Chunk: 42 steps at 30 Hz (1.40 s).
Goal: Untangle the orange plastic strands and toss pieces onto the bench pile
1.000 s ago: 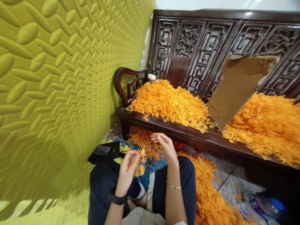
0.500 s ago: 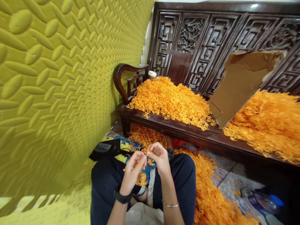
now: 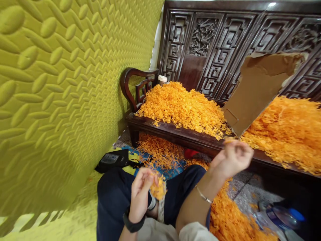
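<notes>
My left hand (image 3: 142, 187) is above my lap, its fingers closed on an orange plastic piece (image 3: 157, 188) that looks thin and lacy and dangles between my knees. Out to the right, near the bench edge, is my right hand (image 3: 235, 156), blurred by motion. At its fingertips shows a small orange plastic bit (image 3: 228, 140). Beyond that hand, on the dark wooden bench (image 3: 170, 129), lies a heap of small orange plastic pieces (image 3: 185, 105).
A cardboard sheet (image 3: 258, 90) leans between the heap and a second orange pile (image 3: 293, 130). Thin orange strips (image 3: 160, 152) lie on the floor, with more orange pieces (image 3: 228, 211) at right. A black pouch (image 3: 114, 160) and a blue-capped bottle (image 3: 283, 216) flank my knees.
My hands were together over my lap. The right hand has swung out to the right toward the bench with a small orange bit, while the left has stayed low with the lacy piece.
</notes>
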Available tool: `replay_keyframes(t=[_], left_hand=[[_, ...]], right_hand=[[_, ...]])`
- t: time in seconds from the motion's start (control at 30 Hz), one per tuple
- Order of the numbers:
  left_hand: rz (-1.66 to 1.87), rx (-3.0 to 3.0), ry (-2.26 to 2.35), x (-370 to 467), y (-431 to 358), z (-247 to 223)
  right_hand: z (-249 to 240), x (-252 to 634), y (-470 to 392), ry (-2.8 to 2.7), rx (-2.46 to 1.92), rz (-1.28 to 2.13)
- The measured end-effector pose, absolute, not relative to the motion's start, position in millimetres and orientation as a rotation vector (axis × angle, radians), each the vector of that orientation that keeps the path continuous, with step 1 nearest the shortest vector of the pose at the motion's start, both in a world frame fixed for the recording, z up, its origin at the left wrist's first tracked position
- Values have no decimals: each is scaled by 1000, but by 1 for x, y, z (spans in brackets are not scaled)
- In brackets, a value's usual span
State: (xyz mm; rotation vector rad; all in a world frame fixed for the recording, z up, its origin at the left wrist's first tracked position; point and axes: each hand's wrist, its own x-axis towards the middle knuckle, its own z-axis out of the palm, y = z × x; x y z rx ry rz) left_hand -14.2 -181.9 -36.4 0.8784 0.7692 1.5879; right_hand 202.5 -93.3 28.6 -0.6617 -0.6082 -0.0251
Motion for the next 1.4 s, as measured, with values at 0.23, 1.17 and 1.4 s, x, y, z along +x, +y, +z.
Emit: replay_keyframes(t=[0.23,1.17,1.4], left_hand=[[1662,790,868,-20,-162,-34],[1638,769,842,-24,-160,-44],[1537,749,781,-16,-161,-43]], right_hand=[[111,245,19,-779,-1118,-20],[-44,100,-126,-1457,-876,1008],[-46,98,-129,-1298,-929,921]])
